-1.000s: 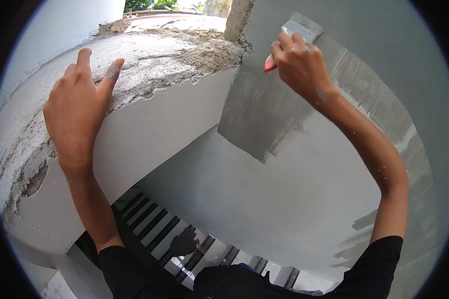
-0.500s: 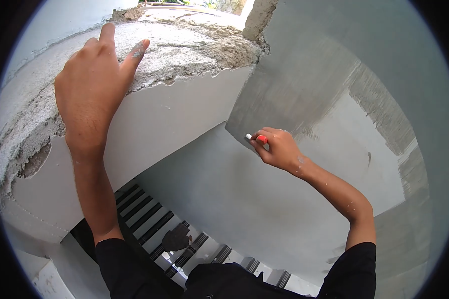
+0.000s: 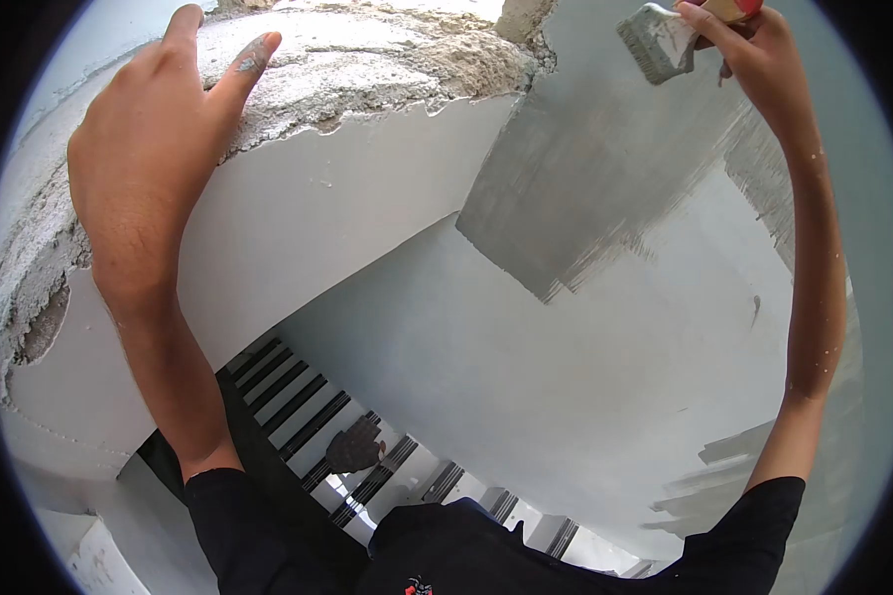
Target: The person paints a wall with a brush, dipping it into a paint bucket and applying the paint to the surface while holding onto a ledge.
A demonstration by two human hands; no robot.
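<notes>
My right hand [image 3: 760,55], raised at the top right, grips a wide flat paintbrush [image 3: 673,42] with a white body and a red part on its handle. Its grey-coated bristles point down and left, close over the wall. Below the brush, a darker grey, wet-looking coat [image 3: 585,188] covers part of the pale wall [image 3: 566,367], with a streaky lower edge. On the left, my left hand [image 3: 144,139] lies over the rough concrete ledge [image 3: 357,74], fingers stretched and thumb apart. Grey smears mark its thumb.
Under the ledge runs a smooth white face [image 3: 337,208] with a jagged upper edge. Far below are stairs [image 3: 303,397] with dark strips, and a dark brown object [image 3: 355,446] lies on them. More grey strokes [image 3: 704,486] mark the wall at lower right.
My right hand has moved up and right with the brush, from the lower edge of the grey coat to the top of the view. My left hand stays on the ledge.
</notes>
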